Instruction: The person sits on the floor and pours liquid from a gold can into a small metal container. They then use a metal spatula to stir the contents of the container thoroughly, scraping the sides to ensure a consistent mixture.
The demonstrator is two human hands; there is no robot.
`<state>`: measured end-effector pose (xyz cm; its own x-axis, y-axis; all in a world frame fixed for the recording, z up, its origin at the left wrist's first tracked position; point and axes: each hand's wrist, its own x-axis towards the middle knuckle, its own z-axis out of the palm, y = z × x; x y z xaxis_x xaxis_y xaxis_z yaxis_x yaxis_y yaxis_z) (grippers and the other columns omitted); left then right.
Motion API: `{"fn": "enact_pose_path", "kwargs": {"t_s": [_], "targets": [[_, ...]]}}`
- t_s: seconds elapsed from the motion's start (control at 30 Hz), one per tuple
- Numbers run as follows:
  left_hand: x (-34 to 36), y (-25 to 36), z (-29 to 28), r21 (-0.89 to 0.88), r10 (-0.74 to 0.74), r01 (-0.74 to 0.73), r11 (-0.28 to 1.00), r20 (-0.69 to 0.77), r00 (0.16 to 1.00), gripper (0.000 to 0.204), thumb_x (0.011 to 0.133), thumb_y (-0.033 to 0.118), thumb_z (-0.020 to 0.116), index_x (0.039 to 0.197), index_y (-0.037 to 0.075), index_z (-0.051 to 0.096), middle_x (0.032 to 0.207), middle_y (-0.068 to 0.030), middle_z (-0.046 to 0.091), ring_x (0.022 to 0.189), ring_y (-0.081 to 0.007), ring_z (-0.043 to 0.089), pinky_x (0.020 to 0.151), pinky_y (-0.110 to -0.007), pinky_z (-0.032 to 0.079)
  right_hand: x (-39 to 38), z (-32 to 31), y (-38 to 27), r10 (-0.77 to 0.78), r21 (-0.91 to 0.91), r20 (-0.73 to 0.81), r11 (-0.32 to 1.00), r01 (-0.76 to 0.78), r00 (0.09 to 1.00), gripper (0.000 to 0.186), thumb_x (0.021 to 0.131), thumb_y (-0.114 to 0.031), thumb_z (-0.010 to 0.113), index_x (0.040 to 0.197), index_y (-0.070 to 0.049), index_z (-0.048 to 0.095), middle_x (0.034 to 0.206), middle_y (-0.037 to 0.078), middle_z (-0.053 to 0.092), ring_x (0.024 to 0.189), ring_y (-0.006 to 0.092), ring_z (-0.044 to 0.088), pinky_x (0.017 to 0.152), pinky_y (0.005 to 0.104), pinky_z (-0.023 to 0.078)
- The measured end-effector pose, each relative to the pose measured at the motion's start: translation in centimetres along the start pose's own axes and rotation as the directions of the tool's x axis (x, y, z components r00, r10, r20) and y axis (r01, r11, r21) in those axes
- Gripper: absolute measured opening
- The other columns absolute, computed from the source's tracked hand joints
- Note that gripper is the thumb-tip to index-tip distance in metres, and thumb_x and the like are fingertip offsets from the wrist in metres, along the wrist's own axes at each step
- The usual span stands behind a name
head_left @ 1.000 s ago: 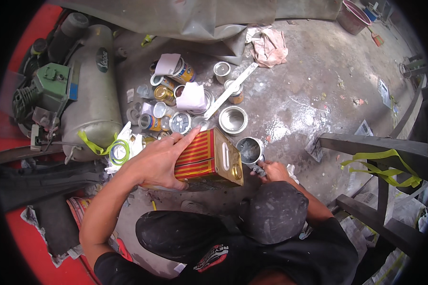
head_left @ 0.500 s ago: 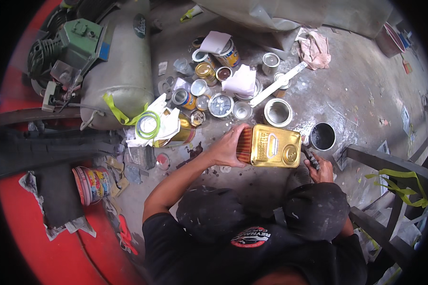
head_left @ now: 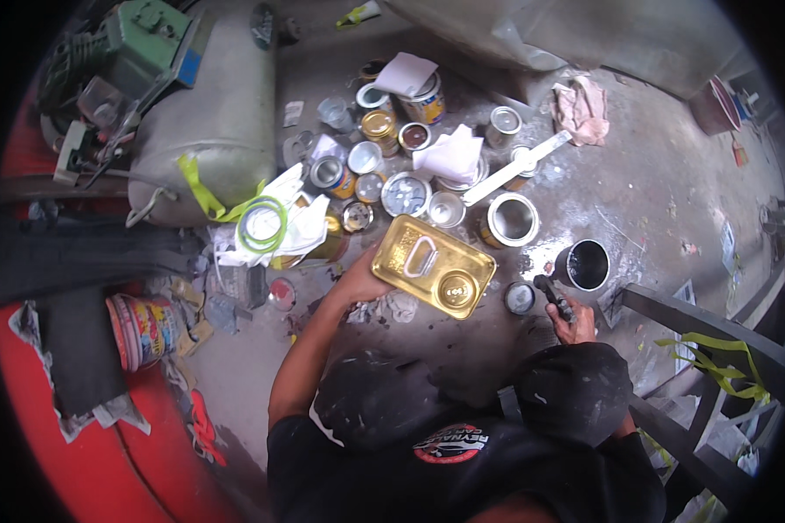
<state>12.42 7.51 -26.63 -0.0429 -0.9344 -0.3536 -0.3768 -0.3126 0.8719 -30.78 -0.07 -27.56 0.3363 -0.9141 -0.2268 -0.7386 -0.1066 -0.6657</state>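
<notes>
My left hand (head_left: pixel 358 281) is shut on a rectangular gold metal can (head_left: pixel 427 235), held top-up with its folded handle and round cap showing; most of those fingers are hidden beneath it. My right hand (head_left: pixel 570 319) grips a dark, grimy tool (head_left: pixel 552 292), too unclear to name, above the floor near my right knee. Just beyond it stands a dark-lined open pot (head_left: pixel 588 264), with a small tin (head_left: pixel 520 299) to its left. An open silver can (head_left: pixel 513 218) is behind the gold can, next to a white stick (head_left: pixel 506 179) lying over other tins.
Many tins and cups (head_left: pixel 406 193) crowd the floor ahead. An air compressor (head_left: pixel 202 113), green tape and white paper (head_left: pixel 292 187) are left, above a bucket (head_left: pixel 144 331) and red panel (head_left: pixel 61 366). A metal frame (head_left: pixel 698 318) is right; a pink rag (head_left: pixel 582 115) lies farther back.
The gold can, its striped side earlier visible, has swung left with my left hand and shows mostly its top. My right hand stays on the tool. The small tin beside it has come into view.
</notes>
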Motion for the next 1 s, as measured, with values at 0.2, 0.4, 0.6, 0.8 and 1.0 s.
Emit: {"fn": "enact_pose_path", "kwargs": {"t_s": [0.2, 0.4, 0.6, 0.8, 1.0], "targets": [[-2.8, -6.2, 9.6, 0.231, 0.013, 0.122, 0.965, -0.508, 0.861, 0.063, 0.077, 0.022, 0.08, 0.129, -0.001, 0.052, 0.127, -0.0195, 0.056, 0.119, -0.0388, 0.054, 0.103, -0.042, 0.043, 0.3, -1.0, 2.1, 0.0, 0.022, 0.0, 1.0, 0.0, 1.0, 0.05, 0.086, -0.038, 0.073, 0.119, -0.001, 0.067, 0.103, 0.026, 0.069, 0.1, 0.0409, 0.067, 0.086, 0.0432, 0.052], [-4.8, -14.8, 12.5, 0.827, 0.37, -0.028, 0.561, -0.22, 0.903, 0.05, 0.087, 0.018, 0.065, 0.13, -0.004, 0.051, 0.127, -0.0255, 0.054, 0.118, -0.0432, 0.052, 0.101, -0.048, 0.043, -0.2, -2.9, 0.5, 0.06, -0.071, 0.013, 0.996, -0.059, 0.998, 0.052, 0.088, -0.043, 0.07, 0.119, -0.002, 0.067, 0.102, 0.025, 0.069, 0.099, 0.0418, 0.067, 0.086, 0.045, 0.052], [-7.7, -3.6, 2.2, 0.339, -0.178, 0.222, 0.914, -0.158, 0.971, 0.035, 0.098, 0.022, 0.055, 0.124, -0.002, 0.057, 0.11, -0.0199, 0.066, 0.097, -0.0344, 0.064, 0.089, -0.042, 0.049, -1.2, -1.7, 5.3, 0.014, 0.089, -0.07, 0.996, -0.008, 0.997, 0.053, 0.087, -0.045, 0.07, 0.117, -0.001, 0.068, 0.099, 0.025, 0.07, 0.096, 0.0402, 0.068, 0.083, 0.0436, 0.053], [-11.3, 14.1, -7.7, -0.25, -0.075, -0.034, 0.968, -0.413, 0.908, 0.026, 0.094, 0.018, 0.063, 0.112, 0.0, 0.059, 0.096, -0.0046, 0.065, 0.085, -0.0098, 0.062, 0.077, -0.026, 0.051, -0.8, -1.9, 5.5, 0.073, 0.173, -0.067, 0.983, -0.06, 0.995, 0.055, 0.087, -0.048, 0.07, 0.115, -0.001, 0.069, 0.094, 0.025, 0.07, 0.088, 0.0367, 0.071, 0.078, 0.0407, 0.054], [-1.8, 24.3, 2.0, 0.117, 0.09, -0.067, 0.991, -0.203, 0.975, 0.028, 0.096, 0.013, 0.062, 0.121, 0.003, 0.054, 0.099, -0.0043, 0.065, 0.088, -0.0122, 0.061, 0.081, -0.027, 0.049, 0.2, -3.1, 7.3, 0.172, 0.275, -0.085, 0.951, -0.143, 0.981, 0.051, 0.088, -0.045, 0.071, 0.116, -0.001, 0.069, 0.083, 0.022, 0.071, 0.076, 0.0293, 0.071, 0.072, 0.039, 0.053]]}}
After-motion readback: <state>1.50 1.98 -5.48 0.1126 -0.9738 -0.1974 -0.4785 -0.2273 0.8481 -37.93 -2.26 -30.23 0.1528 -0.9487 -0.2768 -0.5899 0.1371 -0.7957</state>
